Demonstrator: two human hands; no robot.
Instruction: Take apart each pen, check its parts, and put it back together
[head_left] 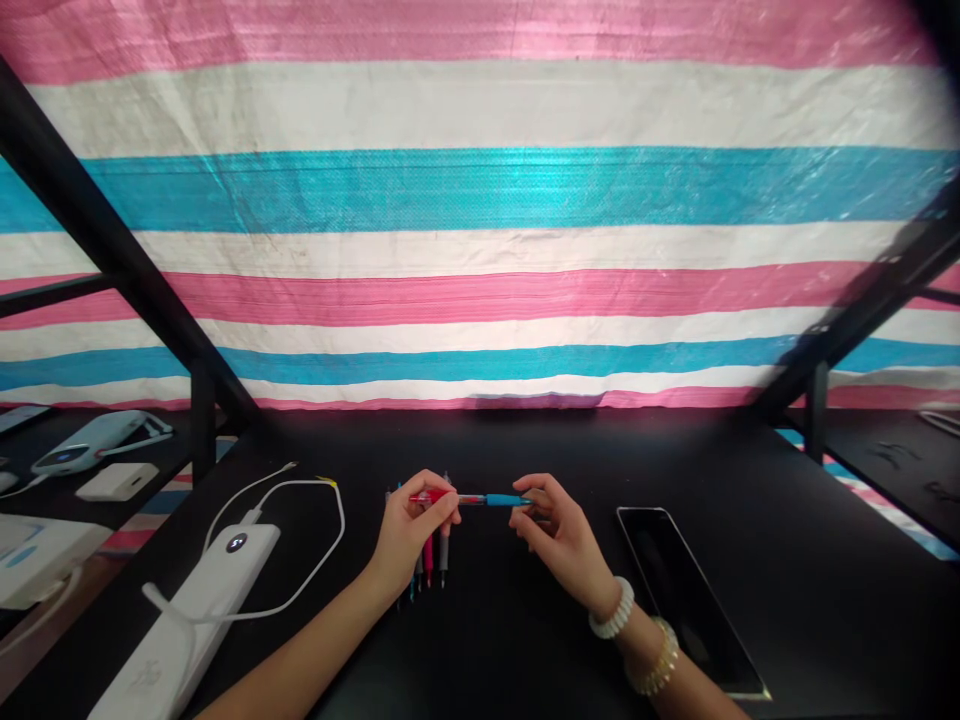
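Level above the black table, a pen (pixel 506 500) with a red clear barrel and a blue grip points its tip to the right. My left hand (pixel 409 530) is closed, pinching the red end between thumb and fingers. At the blue tip, my right hand (pixel 559 535) has its thumb and index finger parted, one below and one above it, with the other fingers curled behind. Several more pens lie side by side on the table under my left hand, among them a pink pen (pixel 429 565) and a grey pen (pixel 444 560); my hand partly covers them.
A white power bank (pixel 202 600) with a looped white cable (pixel 341 540) lies at left. To the right, a dark phone (pixel 694 600) lies near my right forearm. Black metal bars (pixel 142 280) slant down on both sides. Behind the table (pixel 495 440) hangs a striped sheet (pixel 480 190).
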